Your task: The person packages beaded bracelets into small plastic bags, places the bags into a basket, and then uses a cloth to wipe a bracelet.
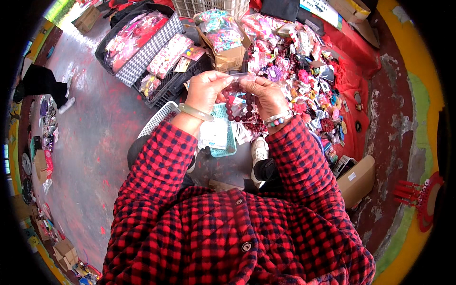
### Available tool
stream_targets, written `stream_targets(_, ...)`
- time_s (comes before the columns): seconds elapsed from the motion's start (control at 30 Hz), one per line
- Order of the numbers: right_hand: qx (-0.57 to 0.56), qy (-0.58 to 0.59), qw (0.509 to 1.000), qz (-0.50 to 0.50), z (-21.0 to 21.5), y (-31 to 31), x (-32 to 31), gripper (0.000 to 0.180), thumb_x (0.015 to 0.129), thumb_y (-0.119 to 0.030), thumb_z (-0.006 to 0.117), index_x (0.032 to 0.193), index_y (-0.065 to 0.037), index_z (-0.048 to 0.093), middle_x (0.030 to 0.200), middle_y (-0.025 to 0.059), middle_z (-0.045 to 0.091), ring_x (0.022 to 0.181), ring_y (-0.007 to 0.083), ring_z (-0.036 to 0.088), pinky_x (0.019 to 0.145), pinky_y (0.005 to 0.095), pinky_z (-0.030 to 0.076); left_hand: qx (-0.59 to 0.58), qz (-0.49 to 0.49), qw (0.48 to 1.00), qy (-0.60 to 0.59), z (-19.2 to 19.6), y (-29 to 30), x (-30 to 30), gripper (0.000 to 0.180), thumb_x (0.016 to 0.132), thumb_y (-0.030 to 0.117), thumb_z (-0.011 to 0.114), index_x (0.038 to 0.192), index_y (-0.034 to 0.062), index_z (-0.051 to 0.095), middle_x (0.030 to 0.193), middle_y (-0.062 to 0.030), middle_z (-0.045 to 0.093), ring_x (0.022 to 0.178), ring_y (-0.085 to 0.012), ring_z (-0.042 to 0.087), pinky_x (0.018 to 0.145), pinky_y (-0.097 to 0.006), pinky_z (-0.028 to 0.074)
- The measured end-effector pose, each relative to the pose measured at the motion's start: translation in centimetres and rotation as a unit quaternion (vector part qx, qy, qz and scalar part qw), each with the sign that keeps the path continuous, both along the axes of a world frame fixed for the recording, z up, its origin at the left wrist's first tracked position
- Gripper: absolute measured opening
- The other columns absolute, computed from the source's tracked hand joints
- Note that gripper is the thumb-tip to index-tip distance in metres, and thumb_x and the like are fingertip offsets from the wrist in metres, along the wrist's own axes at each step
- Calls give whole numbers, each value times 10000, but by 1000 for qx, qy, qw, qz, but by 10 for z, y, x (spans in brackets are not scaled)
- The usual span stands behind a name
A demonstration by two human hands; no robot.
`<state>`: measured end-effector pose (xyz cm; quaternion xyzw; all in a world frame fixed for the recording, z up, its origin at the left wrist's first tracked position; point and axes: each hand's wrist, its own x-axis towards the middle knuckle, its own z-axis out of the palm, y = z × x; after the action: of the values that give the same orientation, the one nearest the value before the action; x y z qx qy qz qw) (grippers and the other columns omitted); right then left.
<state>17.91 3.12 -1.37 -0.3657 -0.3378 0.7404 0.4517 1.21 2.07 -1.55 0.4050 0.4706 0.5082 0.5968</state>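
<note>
My left hand [205,90] and my right hand [267,95] are raised together in front of me, each pinching the top edge of a small clear plastic bag [241,79]. A bracelet of dark red beads [237,110] hangs between the two hands, partly inside the bag. A pale green bangle circles my left wrist, and beaded bands circle my right wrist. Both sleeves are red and black plaid.
A teal basket [222,142] with packets sits below my hands. A black crate [166,85], a houndstooth bag [142,52] and a cardboard box [228,57] hold trinkets behind. Hair accessories cover a red cloth [351,80] at right. Another cardboard box [358,180] lies right.
</note>
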Motion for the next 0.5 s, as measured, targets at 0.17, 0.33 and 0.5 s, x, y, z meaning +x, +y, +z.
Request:
stream_targets(0.17,13,5,999,-45,1,-5,-2,132,803,-57,616,903,24,644,808,77,657,719,130,606,690,248,469,41,-3,998,41,0,1,1,107,821,104,619,877,15,629,731,-23,614,510,-63,531,434,-170,412)
stream_targets(0.33,23,7,998,-66,2,-8,-3,126,793,-44,616,894,25,648,808,77,658,711,128,599,684,247,466,8,-10,1000,-25,1,3,0,124,815,99,628,881,-6,634,732,-42,623,512,-77,550,444,-193,454)
stream_targets(0.5,30,-4,996,-78,0,-9,-4,132,782,-38,619,894,24,649,799,67,653,690,119,583,662,237,454,-89,-28,993,-74,7,2,-2,94,831,82,599,907,28,607,768,-41,619,523,-87,566,436,-183,475)
